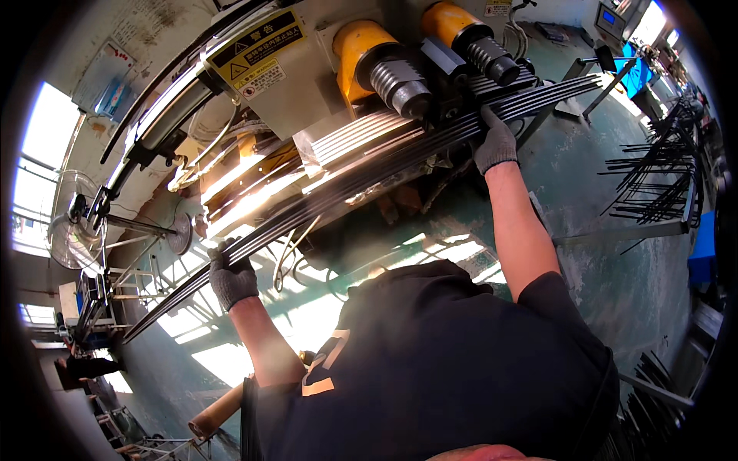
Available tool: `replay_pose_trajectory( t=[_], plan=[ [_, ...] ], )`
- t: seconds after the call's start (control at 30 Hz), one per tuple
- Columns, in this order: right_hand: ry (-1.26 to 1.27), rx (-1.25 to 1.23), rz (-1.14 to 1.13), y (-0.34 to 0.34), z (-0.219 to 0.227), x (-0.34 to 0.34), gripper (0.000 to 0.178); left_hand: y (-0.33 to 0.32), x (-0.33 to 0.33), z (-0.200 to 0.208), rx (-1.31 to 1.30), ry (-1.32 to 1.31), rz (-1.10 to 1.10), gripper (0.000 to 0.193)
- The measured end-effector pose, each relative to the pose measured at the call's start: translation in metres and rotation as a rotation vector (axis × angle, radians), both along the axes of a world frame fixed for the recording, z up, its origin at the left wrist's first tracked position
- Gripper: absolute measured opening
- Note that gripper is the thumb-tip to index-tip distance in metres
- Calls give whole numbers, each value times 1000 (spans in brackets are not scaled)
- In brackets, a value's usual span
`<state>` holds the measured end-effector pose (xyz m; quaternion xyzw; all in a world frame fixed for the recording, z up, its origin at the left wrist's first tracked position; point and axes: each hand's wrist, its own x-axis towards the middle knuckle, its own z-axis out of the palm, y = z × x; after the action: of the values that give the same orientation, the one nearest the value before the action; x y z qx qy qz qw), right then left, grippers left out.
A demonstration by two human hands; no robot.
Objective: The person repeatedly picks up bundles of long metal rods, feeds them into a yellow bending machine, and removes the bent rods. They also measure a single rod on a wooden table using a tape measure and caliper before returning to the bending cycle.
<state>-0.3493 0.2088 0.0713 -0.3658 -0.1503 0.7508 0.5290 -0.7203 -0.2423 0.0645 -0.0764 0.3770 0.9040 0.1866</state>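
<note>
A bundle of long, thin dark metal rods [338,192] slants across the front of a machine, from lower left to upper right. Toward its left end my left hand [231,278], in a grey knit glove, is wrapped round the rods. Farther right, my right hand [496,143], gloved the same way, grips the bundle, its fingers partly hidden. Just beyond the rods, the machine carries two orange cylinders with dark ribbed spindles [400,87]. Several more rods [369,134] lie side by side beneath the left spindle, in bright sunlight.
A standing fan [77,219] is at the far left. On the right, a rack [623,230] bears many loose dark rods. A cardboard tube [215,412] sits at lower left. Cables [288,257] hang below the machine's front. A metal stand [565,96] supports the bundle's far right side.
</note>
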Motion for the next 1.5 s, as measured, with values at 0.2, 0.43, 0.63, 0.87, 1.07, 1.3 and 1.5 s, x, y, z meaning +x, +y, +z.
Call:
replay_pose_trajectory(
  t=[0.2,0.43,0.63,0.87,1.07,1.3,1.5],
  plan=[
    [79,58,44,23,17,-53,29,54,-37,-31,37,-84,-35,24],
    [-85,77,26,57,-26,-78,40,97,-39,-29,-36,-162,-192,25],
    [-591,140,-18,78,-47,-80,43,166,0,-5,-75,-136,-283,36],
    [-1738,499,56,87,-36,-77,44,166,-6,-10,49,-48,-397,30],
    [-1767,617,137,87,-42,-76,57,107,-91,-56,43,-217,-119,24],
    [-950,255,57,58,-30,-70,64,157,-24,-37,-205,281,-209,34],
    [-606,197,-12,16,-12,-61,58,141,-13,-56,-757,840,-201,41]
  ],
)
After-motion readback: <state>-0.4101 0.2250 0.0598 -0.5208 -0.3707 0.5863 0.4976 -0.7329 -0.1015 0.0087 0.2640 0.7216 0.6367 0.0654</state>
